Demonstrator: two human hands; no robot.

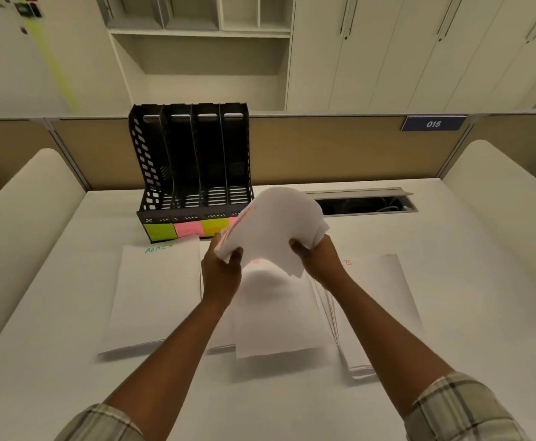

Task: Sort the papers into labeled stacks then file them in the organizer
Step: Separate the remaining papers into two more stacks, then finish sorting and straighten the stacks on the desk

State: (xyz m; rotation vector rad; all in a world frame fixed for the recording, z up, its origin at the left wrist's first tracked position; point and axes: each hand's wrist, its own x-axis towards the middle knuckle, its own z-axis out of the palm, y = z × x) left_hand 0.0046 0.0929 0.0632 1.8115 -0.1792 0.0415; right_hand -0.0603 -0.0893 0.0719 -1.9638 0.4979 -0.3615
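We hold the bundle [276, 227] with both hands [223, 268] [319, 261], fingers curled on its near corners; it is light and floppy.

Left hand [225, 265] and right hand [317, 259] grip a curled paper bundle [276, 227] above three stacks; black four-slot organizer [193, 160] stands at the counter's [451, 265] far edge.
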